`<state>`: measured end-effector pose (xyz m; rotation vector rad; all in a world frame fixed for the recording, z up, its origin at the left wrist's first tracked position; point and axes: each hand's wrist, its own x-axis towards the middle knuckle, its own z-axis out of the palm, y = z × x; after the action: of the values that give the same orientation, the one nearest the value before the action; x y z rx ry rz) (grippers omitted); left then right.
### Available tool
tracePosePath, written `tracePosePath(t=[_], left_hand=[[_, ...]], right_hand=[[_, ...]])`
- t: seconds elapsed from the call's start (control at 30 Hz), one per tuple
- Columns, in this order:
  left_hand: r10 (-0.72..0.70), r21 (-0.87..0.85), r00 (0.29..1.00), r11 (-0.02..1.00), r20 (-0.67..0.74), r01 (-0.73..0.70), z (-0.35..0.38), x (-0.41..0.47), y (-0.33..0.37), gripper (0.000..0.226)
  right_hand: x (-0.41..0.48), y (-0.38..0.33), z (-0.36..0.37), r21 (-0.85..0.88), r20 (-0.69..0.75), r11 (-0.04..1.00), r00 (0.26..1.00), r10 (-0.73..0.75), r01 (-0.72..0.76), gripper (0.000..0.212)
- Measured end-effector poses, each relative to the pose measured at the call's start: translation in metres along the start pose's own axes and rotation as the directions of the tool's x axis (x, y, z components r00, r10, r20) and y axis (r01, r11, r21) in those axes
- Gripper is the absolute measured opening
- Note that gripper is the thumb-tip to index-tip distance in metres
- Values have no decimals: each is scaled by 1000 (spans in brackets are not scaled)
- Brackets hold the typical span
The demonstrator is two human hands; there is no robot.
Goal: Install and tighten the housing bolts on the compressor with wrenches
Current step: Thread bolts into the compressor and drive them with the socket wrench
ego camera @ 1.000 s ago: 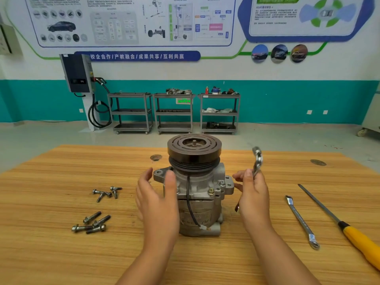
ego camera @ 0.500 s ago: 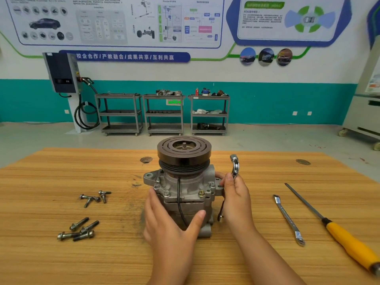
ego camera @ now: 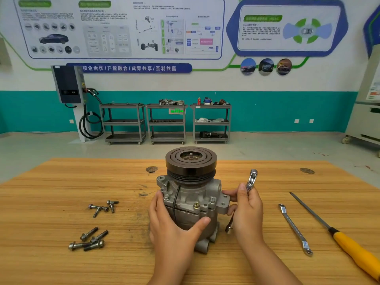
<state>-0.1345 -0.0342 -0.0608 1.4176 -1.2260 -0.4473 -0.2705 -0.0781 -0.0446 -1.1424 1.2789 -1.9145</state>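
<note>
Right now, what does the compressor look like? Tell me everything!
The compressor is grey metal, upright on the wooden table, with a dark grooved pulley on top. A black wire runs down its front; bolts sit in its flange. The left hand grips its body; the right hand, holding a wrench, touches its side.

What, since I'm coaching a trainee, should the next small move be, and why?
Probably seat the silver wrench on the yellowish flange bolt: the right hand holds it upright, off every bolt, while the left hand grips the grey metal compressor.
</note>
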Motion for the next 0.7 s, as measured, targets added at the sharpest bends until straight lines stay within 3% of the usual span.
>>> tracePosePath(t=[0.23,0.43,0.57,0.7], left_hand=[[28,-137,997,990,75,-18,-5,1,-5,117],[30,-266,963,963,268,44,-17,10,-7,92],[30,-266,974,964,223,31,-12,7,-9,78],[15,-295,999,956,38,-3,-7,9,-15,51]], right_hand=[[5,-5,-5,148,-31,982,992,126,-120,29],[-1,-6,-5,105,-32,989,994,103,-99,29],[-7,-9,-3,93,-47,996,999,22,-18,29],[-18,-11,2,88,-26,994,997,-67,69,28]])
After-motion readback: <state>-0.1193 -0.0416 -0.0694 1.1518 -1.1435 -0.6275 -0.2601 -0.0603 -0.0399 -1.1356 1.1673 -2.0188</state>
